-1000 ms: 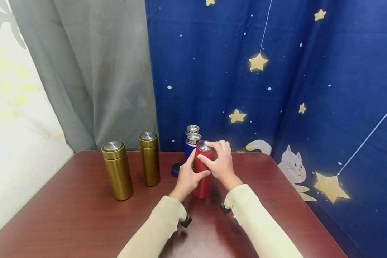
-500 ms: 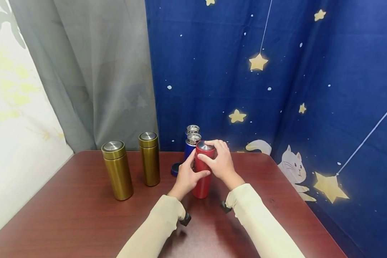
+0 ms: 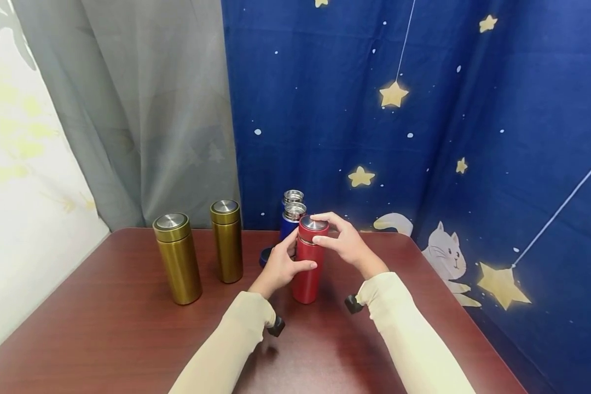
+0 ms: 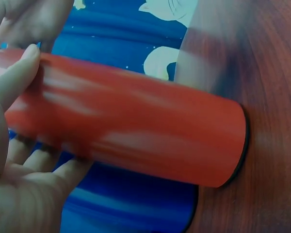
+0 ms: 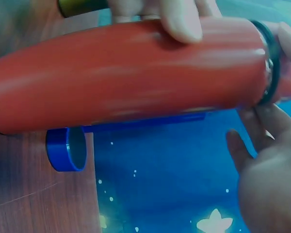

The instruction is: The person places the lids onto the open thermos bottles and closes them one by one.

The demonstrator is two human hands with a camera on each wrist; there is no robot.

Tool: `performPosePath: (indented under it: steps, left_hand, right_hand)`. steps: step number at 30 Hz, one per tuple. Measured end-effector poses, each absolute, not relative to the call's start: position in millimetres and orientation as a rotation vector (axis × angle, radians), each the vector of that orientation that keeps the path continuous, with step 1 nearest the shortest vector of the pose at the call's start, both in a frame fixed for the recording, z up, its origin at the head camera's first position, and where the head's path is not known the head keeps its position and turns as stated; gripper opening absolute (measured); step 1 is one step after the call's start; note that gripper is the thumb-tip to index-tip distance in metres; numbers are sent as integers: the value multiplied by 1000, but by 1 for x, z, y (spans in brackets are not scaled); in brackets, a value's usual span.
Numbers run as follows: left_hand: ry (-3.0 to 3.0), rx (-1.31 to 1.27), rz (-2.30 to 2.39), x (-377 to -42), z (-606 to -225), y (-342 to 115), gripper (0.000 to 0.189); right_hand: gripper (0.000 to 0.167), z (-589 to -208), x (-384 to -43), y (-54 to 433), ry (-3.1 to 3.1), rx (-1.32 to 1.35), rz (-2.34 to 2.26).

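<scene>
A red vacuum flask [image 3: 306,282] stands upright on the table in the head view. My left hand [image 3: 279,266] grips its upper body, thumb across the near side. My right hand [image 3: 347,243] holds the red lid [image 3: 305,232] with its silver disc on top, thumb and fingers on either side. A thin gap shows between lid and body. In the right wrist view a dark ring [image 5: 271,63] shows at that gap, with the lid [image 5: 287,82] at the edge. The left wrist view has the flask body [image 4: 145,121] lying across my left fingers [image 4: 43,158].
Two gold flasks [image 3: 179,268] [image 3: 229,249] with lids on stand at the left. Behind the red flask are two lidless blue flasks [image 3: 289,229] with silver mouths. A blue lid [image 5: 65,149] lies on the table beside them. A curtain [image 3: 325,109] hangs behind the table.
My right hand has turned and its wrist has swung to the right. The gap below the red lid now shows more plainly. My left hand keeps its grip, shifting slightly left.
</scene>
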State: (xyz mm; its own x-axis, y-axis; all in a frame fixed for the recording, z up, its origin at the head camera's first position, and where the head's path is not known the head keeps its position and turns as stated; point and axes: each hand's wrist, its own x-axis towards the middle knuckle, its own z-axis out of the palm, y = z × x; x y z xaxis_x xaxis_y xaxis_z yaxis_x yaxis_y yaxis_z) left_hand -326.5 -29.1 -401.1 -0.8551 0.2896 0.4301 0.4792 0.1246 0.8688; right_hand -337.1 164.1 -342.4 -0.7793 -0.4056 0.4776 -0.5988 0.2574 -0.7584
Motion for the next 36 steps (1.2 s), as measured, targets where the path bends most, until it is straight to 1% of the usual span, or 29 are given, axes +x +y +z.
performPosePath:
  steps: [5,13,20,24,30,33,36]
  left_hand:
    - [-2283,-797,-1858,-311,-385,-34,87]
    - [-2220,-822,-1846,-305,-384,-32,87]
    - [-2158,-760,-1788,-329,-413,-23,92]
    - [-2152,-753,-1785,-328,-414,-24,93]
    - [-2142,-751,-1797,-325,-412,-23,94]
    - [-2135,-776,-1804,-319,-406,-23,93]
    - [-2139,-814,-1805,-309,-394,-25,91]
  right_hand:
    - [46,-339,-337,169,-2412,967,1585]
    - [44,-343,-331,163,-2338,837,1378]
    - [46,-349,-328,150,-2242,675,1078]
    - [49,-352,-328,141,-2186,641,953]
    - [57,-355,-327,132,-2218,556,859]
    - [61,-357,-326,133,-2268,563,874]
    - [62,-357,-327,138,-2282,656,1017]
